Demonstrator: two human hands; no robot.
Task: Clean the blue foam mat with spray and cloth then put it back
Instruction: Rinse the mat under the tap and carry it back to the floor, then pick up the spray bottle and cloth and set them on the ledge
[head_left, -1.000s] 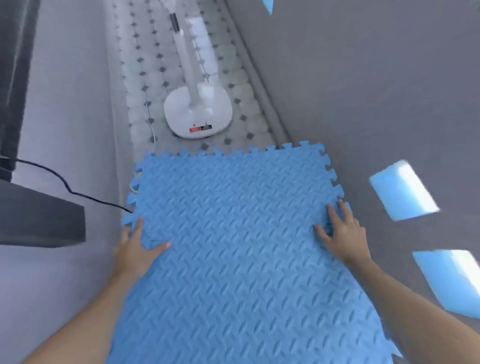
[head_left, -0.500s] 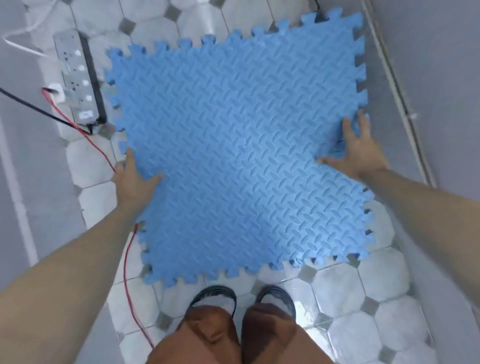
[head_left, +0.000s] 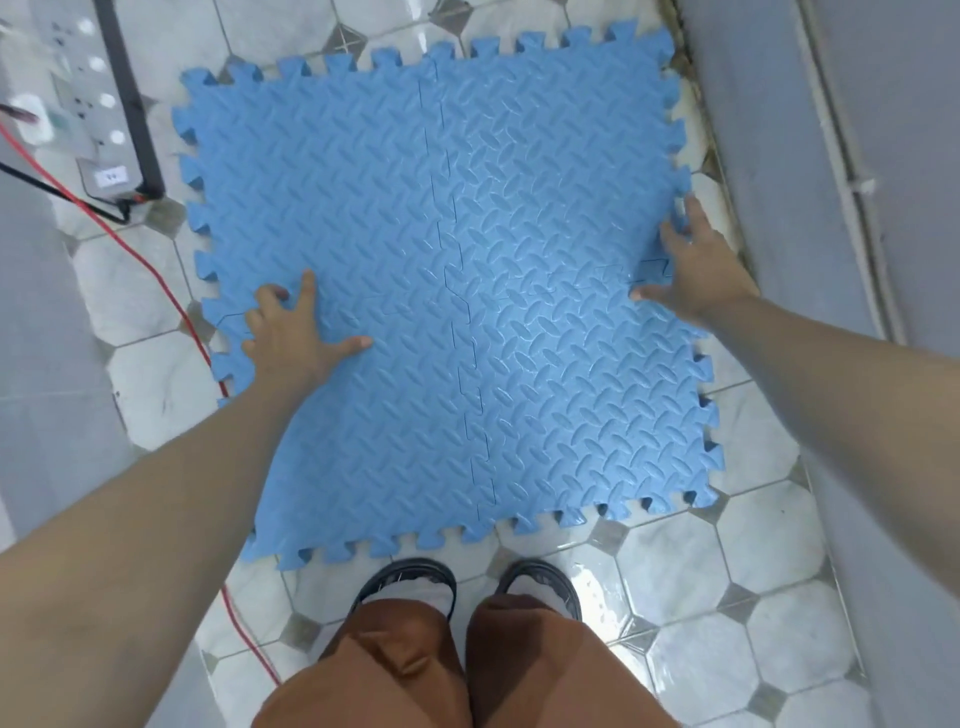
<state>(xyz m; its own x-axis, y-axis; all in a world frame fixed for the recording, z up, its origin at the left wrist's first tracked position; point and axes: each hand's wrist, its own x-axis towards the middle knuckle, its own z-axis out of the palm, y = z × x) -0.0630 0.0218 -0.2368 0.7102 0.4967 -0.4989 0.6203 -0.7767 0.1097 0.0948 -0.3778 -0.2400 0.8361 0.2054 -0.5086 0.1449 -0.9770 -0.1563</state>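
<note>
The blue foam mat (head_left: 467, 291), made of interlocking tiles with a raised diamond pattern and toothed edges, lies on the tiled floor in front of my feet. My left hand (head_left: 291, 338) rests palm-down on its left edge, fingers spread and thumb pointing inward. My right hand (head_left: 696, 265) lies flat on the right edge, fingers spread along the teeth close to the wall. Neither hand holds anything. No spray bottle or cloth is in view.
A white power strip (head_left: 88, 98) lies on the floor at the upper left, with a red cable (head_left: 156, 270) running under the mat's left side. A grey wall (head_left: 831, 156) with a conduit borders the right. My sandalled feet (head_left: 467, 582) stand at the mat's near edge.
The view has tipped from the room to straight down at the floor. The mat has come down flat onto the tiles, and my left hand has slid inward onto its surface.
</note>
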